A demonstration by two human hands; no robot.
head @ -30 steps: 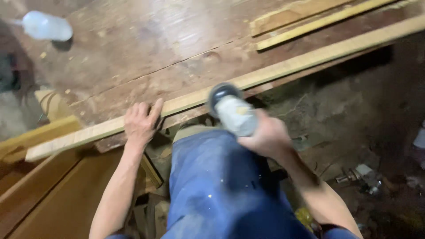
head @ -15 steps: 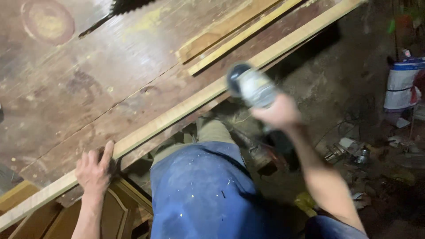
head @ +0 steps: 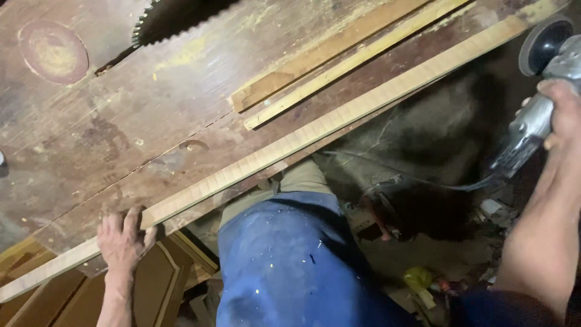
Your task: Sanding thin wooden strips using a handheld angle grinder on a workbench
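Note:
My left hand [head: 123,238] presses down on the near end of a long pale wooden strip [head: 315,131] that lies along the front edge of a worn brown workbench [head: 121,121]. At the far right, my right hand [head: 564,115] grips a grey angle grinder [head: 541,91] with a dark round disc, held up near the strip's far end. The grinder's cord [head: 411,177] trails down across the floor. My blue-trousered leg [head: 290,260] stands between the two arms.
A toothed circular saw blade [head: 175,15] rises from the bench top at the back. Two shorter wooden slats [head: 339,54] lie beside the strip. Wooden panels [head: 72,297] lean under the bench at left. Scraps and small clutter [head: 423,281] litter the dirt floor at right.
My right hand has swung the grinder far to the right, away from the strip's middle. My left hand stays on the strip. The view has shifted, showing more of the saw blade.

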